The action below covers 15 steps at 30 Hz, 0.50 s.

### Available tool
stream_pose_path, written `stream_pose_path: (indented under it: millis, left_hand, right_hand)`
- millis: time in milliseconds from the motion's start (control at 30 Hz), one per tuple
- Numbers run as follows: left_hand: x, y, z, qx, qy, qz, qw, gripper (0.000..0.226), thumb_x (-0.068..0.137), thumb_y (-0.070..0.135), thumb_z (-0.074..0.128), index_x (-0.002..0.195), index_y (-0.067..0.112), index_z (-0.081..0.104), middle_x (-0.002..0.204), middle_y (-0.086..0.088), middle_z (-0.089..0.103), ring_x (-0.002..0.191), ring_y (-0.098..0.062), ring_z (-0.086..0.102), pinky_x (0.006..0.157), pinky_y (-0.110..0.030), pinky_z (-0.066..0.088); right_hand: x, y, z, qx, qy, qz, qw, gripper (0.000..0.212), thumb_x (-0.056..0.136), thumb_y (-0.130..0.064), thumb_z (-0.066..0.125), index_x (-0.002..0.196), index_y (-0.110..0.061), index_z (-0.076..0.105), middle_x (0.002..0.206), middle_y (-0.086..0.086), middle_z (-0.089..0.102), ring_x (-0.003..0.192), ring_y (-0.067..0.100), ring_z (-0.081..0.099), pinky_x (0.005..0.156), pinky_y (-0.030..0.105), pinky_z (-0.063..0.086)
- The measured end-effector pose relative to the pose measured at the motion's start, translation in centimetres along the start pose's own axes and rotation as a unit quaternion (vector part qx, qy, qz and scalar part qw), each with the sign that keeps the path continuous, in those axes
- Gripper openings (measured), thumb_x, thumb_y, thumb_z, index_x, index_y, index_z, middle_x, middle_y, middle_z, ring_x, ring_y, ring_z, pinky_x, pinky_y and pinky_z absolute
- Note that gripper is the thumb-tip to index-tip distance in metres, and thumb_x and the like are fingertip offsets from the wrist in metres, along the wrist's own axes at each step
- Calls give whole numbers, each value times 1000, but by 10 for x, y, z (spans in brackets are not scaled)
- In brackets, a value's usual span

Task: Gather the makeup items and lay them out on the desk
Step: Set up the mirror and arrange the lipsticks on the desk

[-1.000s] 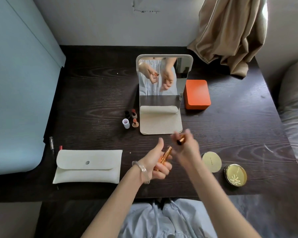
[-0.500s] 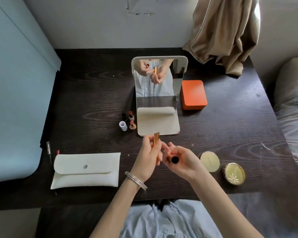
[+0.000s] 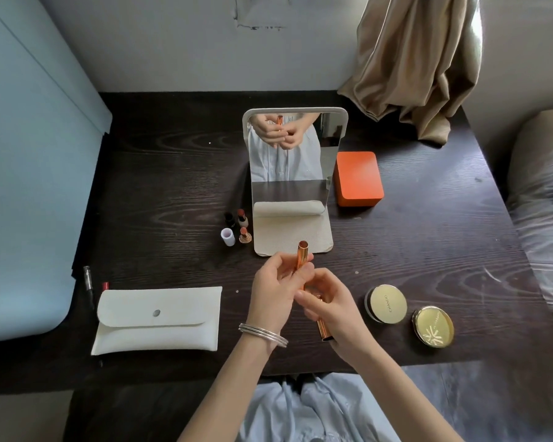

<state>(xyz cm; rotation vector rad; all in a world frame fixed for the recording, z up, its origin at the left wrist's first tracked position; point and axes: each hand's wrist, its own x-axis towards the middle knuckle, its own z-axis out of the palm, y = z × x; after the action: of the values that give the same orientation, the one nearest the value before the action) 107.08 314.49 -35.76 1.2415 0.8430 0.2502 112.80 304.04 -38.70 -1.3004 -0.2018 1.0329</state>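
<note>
- The right hand (image 3: 334, 309), nearest of all and in front of the mirror (image 3: 292, 161), is curling its fingers round a copper-coloured cap (image 3: 323, 328), open end pointing back at the person; it looks held off so the stick is staying exposed.
- The left hand (image 3: 273, 288), just left of it, is pinching the lipstick tube (image 3: 301, 263) between thumb and fingertips, holding it upright above the desk (image 3: 428, 237) with the reddish tip uppermost, probably for checking before it is set down.
- Front left of the mirror, a white pouch (image 3: 157, 320) is lying flat with its flap closed, likely where the items came from; a thin pen-like item (image 3: 88, 280) is lying beyond its far left corner.
- Front right of the mirror, two round gold compacts (image 3: 409, 314) are sitting side by side, lids up, already laid out.
- Just left of the mirror's base, four small uncapped lipsticks (image 3: 237, 229) are standing in a tight cluster.
- Right of the mirror, an orange box (image 3: 358, 177) is lying flat.
</note>
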Motion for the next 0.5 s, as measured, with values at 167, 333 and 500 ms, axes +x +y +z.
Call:
stream_pose_path:
  millis: [167,333,500]
  left_hand:
    - [4,6,-4,-7,23,24,999,8,77,20,72,85,22,71,85,5,74,85,-4,68,69,-12,52]
    - [8,8,-6,14,23,32,999,22,69,18,78,86,27,66,81,13,73,81,-2,69,67,-11,52]
    - [4,7,-2,64,33,56,996,18,68,19,80,77,29,69,78,9,74,77,-4,69,69,-17,55]
  right_hand:
    - [0,-3,-10,13,-22,4,1000,23,77,-22,74,95,-16,62,86,2,57,70,9,46,53,16,39]
    - [0,-3,-15,-41,-12,-16,999,17,77,-20,72,90,-20,61,86,-1,59,68,7,48,54,18,41]
    - [0,-2,-19,-38,-34,-11,999,11,80,-19,68,88,-21,62,78,-3,57,63,6,46,53,17,39]
